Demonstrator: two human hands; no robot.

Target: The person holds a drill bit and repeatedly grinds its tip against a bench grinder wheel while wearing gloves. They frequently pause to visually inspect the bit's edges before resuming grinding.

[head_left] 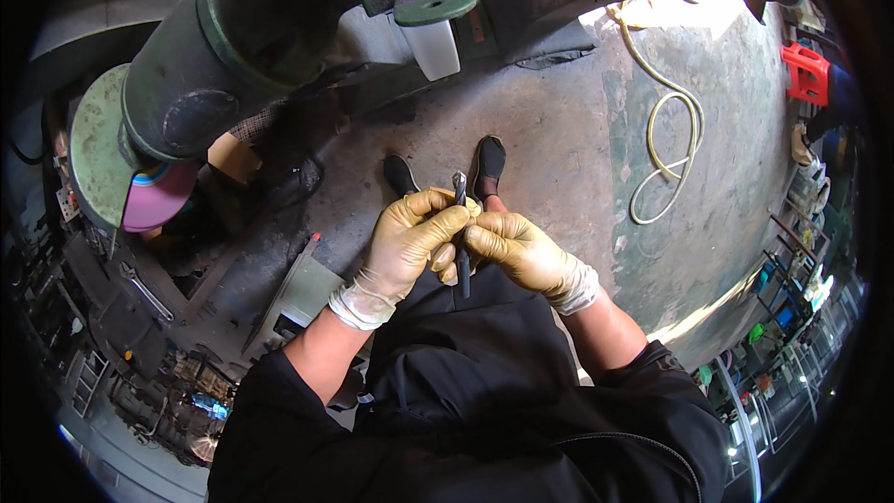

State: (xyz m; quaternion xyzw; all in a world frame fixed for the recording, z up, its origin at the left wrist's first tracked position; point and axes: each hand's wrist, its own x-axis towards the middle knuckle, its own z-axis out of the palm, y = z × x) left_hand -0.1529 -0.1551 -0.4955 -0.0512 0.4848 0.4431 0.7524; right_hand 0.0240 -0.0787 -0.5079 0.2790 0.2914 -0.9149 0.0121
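A dark twist drill bit (465, 281) is held upright in front of my body, its bright fluted tip pointing up and its plain shank hanging below my fingers. My left hand (402, 247), in a yellowish stained glove, is closed on it, thumb and fingers around the fluted part. The matching gloved right hand (526, 250) pinches at the bit's middle from the other side, thumb and fingers drawn together. My fingers hide the middle of the bit. Beyond my hands, to the upper left, stands a green bench grinder (223, 47) with a pink grinding wheel (160, 196).
A pale hose (694, 121) lies looped on the concrete floor (559, 130) at the right. At the far right is a red stool (805, 74). A wrench (146, 291) lies at the left, near a metal box (303, 296). My shoes (489, 160) are beyond my hands.
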